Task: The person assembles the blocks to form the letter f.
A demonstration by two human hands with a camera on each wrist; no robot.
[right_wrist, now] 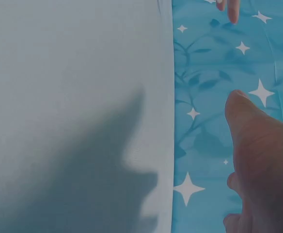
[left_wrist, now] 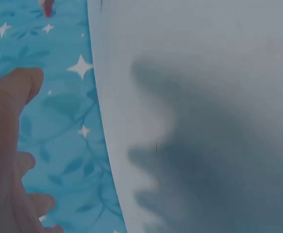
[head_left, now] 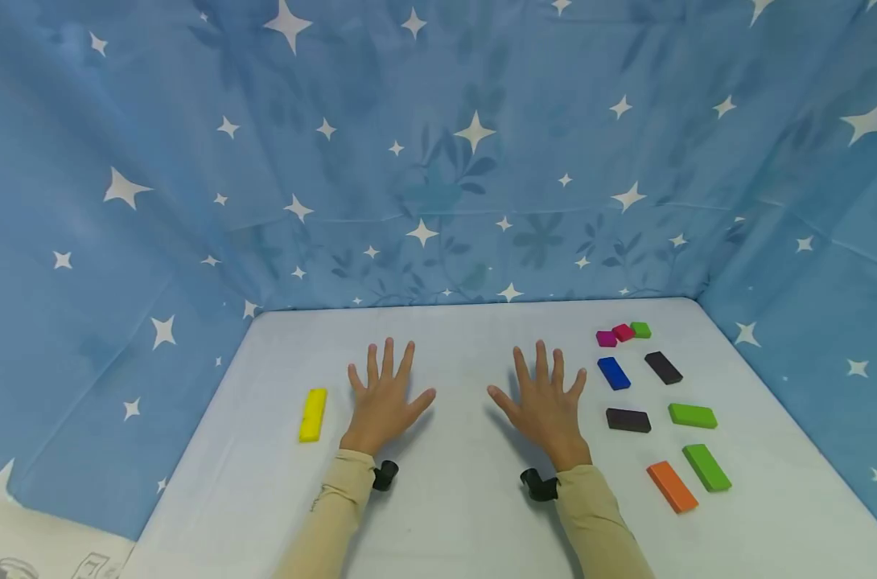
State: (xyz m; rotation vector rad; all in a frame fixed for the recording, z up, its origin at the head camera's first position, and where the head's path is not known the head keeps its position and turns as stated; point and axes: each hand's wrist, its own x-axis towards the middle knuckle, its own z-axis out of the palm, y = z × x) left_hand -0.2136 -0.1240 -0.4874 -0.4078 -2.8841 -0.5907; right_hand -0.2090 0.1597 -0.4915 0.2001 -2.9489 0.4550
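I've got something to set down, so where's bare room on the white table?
The table is bare between the left hand and right hand, back to the blue curtain, and between the yellow block and the table's left edge. It's crowded on the right, from the orange block back to the magenta block.

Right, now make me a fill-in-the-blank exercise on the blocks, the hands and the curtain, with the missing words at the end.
1. The long block nearest the person's left hand is ____ in colour.
2. To the right of the right hand, the lowest block in the head view is coloured ____.
3. On the white table, the green blocks number ____, the small one included.
4. The blue curtain is patterned with white ____.

Missing words: yellow; orange; three; stars.
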